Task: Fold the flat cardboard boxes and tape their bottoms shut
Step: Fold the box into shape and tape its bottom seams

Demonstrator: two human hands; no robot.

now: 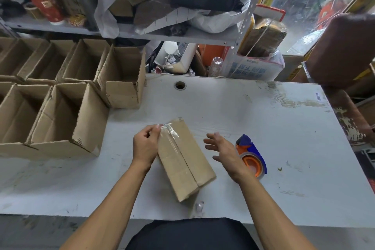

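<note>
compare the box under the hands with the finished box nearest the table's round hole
The box under the hands lies with its closed, taped bottom flaps up; the finished box stands with its open top up. The first is touched by the left hand; the second stands untouched among other boxes. Both are plain brown cardboard.

White table (223,103), taped box (188,160), tape dispenser (252,156), open boxes (60,111)

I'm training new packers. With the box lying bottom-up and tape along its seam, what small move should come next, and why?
Probably press the loose tape end down over the far edge. The left hand pinches the clear tape at the far end of the box, where it looks bunched. The right hand hovers open, free to steady the box; the tape dispenser lies set aside.
</note>
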